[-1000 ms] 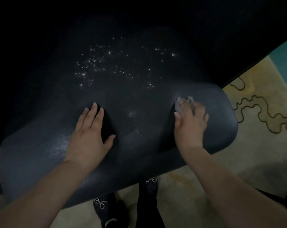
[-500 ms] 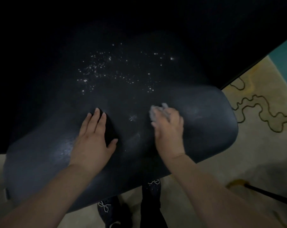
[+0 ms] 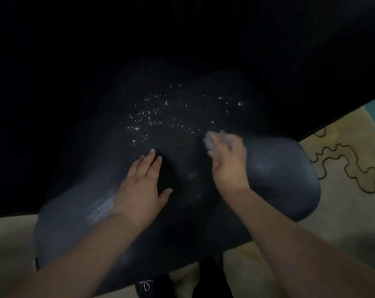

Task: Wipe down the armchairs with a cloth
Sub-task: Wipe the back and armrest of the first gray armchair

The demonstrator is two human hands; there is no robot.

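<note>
Head view: no brand, label or readable writing can be made out anywhere in the frame. A dark armchair (image 3: 279, 179) fills the middle and top of the picture; its rounded, padded edge runs from the lower left of the frame up to the right, where it ends in a blunt curve, and the rest of it is lost in darkness towards the top. Small white specks (image 3: 160, 117) are scattered over the dark surface above the middle of the frame, and a pale smear (image 3: 100, 207) is seen at the left. The left hand (image 3: 139, 190) is laid flat on the armchair just left of centre, fingers straight and pointing up the frame, thumb spread to the right, nothing held. The right hand (image 3: 229, 166) is placed just right of centre, its fingers curled round a small pale cloth (image 3: 212, 138), which shows blurred beyond the fingertips and is pressed against the armchair, just below the specks. The two hands are set apart, with bare dark surface between them. Cream carpet (image 3: 343, 211) with a dark wavy line is seen at the right, and dark shoes (image 3: 145, 286) at the bottom edge.
</note>
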